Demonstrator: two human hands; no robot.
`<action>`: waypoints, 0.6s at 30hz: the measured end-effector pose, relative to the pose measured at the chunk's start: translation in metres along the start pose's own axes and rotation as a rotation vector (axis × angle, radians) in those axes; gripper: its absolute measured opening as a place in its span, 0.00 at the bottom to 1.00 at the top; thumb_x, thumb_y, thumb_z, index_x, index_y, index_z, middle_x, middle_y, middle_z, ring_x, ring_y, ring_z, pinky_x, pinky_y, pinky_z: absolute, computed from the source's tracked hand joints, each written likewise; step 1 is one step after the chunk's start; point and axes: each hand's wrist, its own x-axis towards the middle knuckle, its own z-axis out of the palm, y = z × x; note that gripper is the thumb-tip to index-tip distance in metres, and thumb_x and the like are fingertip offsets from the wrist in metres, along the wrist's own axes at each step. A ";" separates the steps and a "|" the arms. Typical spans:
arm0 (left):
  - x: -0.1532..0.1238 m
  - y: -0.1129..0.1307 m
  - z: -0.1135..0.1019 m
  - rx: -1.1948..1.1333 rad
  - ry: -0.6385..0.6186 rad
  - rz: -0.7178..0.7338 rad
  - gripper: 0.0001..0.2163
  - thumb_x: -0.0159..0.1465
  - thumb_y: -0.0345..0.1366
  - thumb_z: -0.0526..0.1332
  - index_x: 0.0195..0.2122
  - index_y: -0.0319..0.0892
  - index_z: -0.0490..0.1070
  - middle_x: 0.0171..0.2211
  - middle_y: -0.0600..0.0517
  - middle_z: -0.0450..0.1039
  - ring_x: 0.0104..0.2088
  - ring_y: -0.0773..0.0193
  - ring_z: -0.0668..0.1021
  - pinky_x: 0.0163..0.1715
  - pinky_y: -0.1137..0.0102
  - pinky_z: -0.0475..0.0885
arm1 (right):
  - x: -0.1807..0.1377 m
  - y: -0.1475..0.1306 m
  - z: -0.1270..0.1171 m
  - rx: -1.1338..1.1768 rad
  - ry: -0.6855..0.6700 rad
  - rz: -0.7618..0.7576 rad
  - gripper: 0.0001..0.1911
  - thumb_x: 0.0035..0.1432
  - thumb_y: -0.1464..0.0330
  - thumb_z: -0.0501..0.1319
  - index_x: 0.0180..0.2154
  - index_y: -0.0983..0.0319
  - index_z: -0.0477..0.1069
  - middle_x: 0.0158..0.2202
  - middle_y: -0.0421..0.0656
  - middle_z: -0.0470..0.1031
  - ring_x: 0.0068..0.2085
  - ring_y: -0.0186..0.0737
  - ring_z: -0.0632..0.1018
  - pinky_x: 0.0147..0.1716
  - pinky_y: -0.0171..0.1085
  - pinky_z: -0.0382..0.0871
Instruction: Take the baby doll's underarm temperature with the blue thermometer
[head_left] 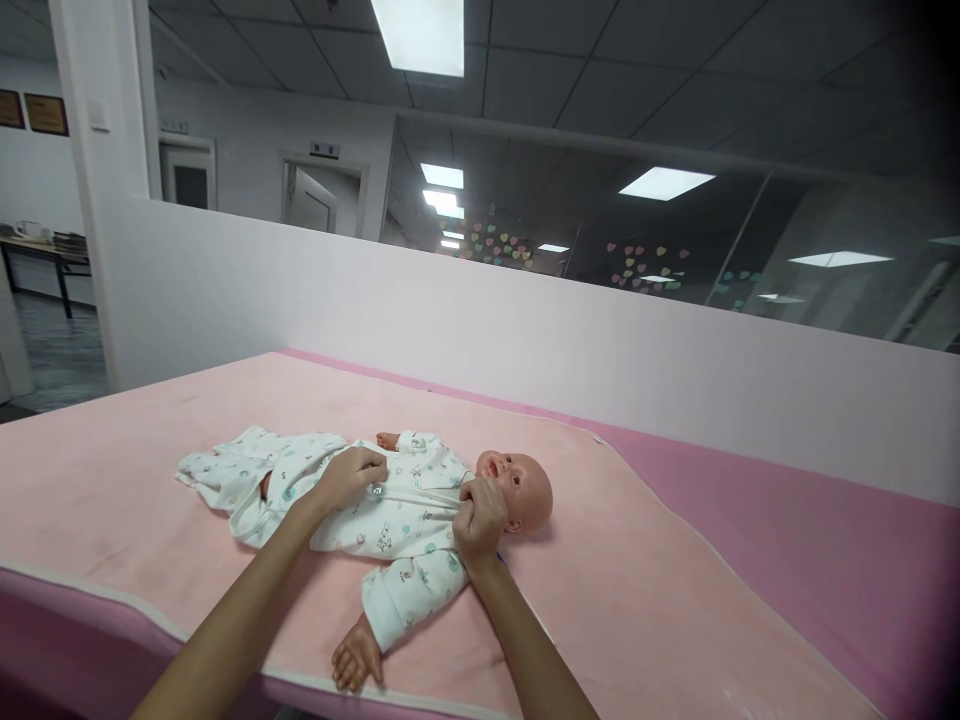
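Observation:
A baby doll [531, 492] lies on its back on a pink padded mat [637, 580], its head to the right. It wears a white printed romper [360, 530] with long sleeves. My left hand [352, 476] is closed on the front of the romper near the waist, beside a small snap. At the neckline, just under the doll's chin, my right hand [481, 515] pinches the romper's fabric. A crease in the cloth runs between my two hands. One doll hand [358, 655] rests near the mat's front edge; the other pokes from the far sleeve.
A low white partition [525, 340] runs along the back of the mat, with dark glass above it. A darker pink surface [825, 520] borders the mat at the right. Far left, a desk [52, 245] stands beyond a white post [94, 200].

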 end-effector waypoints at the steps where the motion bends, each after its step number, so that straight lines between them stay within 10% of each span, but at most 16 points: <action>1: 0.000 0.000 0.000 0.025 -0.018 0.009 0.08 0.51 0.33 0.48 0.16 0.40 0.56 0.16 0.56 0.56 0.21 0.68 0.60 0.23 0.73 0.50 | 0.000 0.000 0.000 0.001 0.003 -0.002 0.10 0.41 0.81 0.45 0.20 0.60 0.52 0.18 0.38 0.55 0.23 0.35 0.58 0.24 0.35 0.51; 11: -0.001 0.003 0.006 0.115 -0.042 0.059 0.05 0.46 0.30 0.50 0.19 0.41 0.51 0.20 0.57 0.56 0.23 0.68 0.60 0.23 0.72 0.50 | 0.000 0.000 0.000 0.000 0.000 0.007 0.10 0.42 0.81 0.45 0.20 0.60 0.53 0.19 0.38 0.56 0.23 0.35 0.58 0.25 0.35 0.52; 18: 0.001 -0.005 -0.002 -0.244 -0.148 0.013 0.02 0.46 0.30 0.53 0.20 0.40 0.58 0.20 0.58 0.53 0.22 0.70 0.59 0.22 0.74 0.52 | 0.000 0.001 0.001 0.002 0.003 0.016 0.11 0.42 0.81 0.46 0.20 0.60 0.53 0.19 0.38 0.56 0.23 0.35 0.59 0.26 0.35 0.53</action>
